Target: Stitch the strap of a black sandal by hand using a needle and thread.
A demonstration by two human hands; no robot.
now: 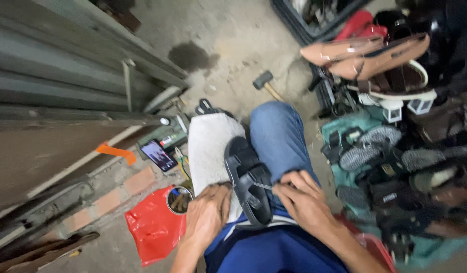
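Across our lap, left to right: our left hand (208, 215) presses flat on the white cloth (211, 146), steadying the black sandal (248, 179); our right hand (301, 202) pinches a thin metal tool (264, 186) at its strap. Stiff sole, light, pliable straps.

Black strapped rubber sandal (247, 178) on white woven cloth (209, 146); blue denim trouser leg (281, 136) beside it. Red crumpled plastic bag (153, 227) on grey concrete floor (233, 40). Orange plastic strip (116, 152) against grey metal shutter (51, 76). Tan pointed leather shoes (365, 53) above teal cloth (344, 126).
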